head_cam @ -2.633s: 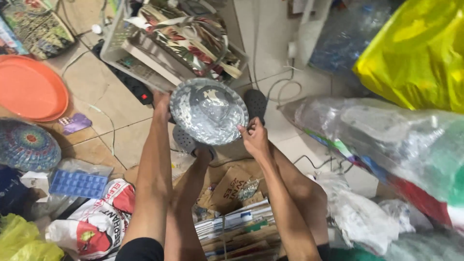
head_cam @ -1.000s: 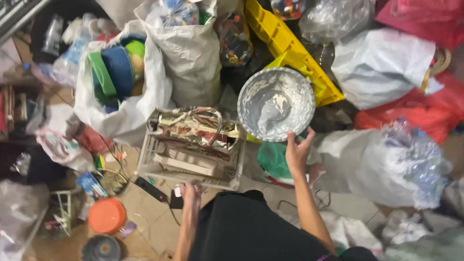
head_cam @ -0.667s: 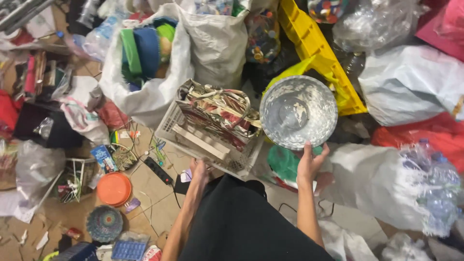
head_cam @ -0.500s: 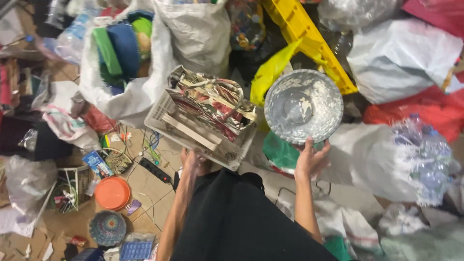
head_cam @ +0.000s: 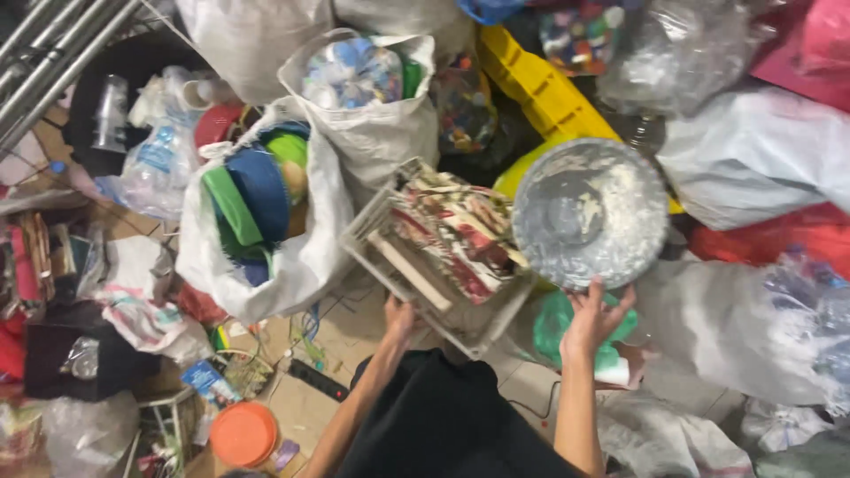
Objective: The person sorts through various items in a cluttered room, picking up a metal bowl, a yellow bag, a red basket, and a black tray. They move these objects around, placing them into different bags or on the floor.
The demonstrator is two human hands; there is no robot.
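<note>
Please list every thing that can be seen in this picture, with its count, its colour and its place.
round metal lid: one, grey and stained, upper right, held up by the right hand
crate: one, pale, filled with patterned packets, centre, touched by the left hand
white sacks: two that show clearly, left of the crate; the nearer holds blue and green plastic, the farther holds shiny flattened pieces
yellow crate: one, top centre, behind the lid
green bag: one, below the lid
orange lid: one, on the floor, bottom left
clear and white plastic bags: several, right side
red bag: one, right
left hand: on the crate's near edge
right hand: grips the lid's lower rim
</note>
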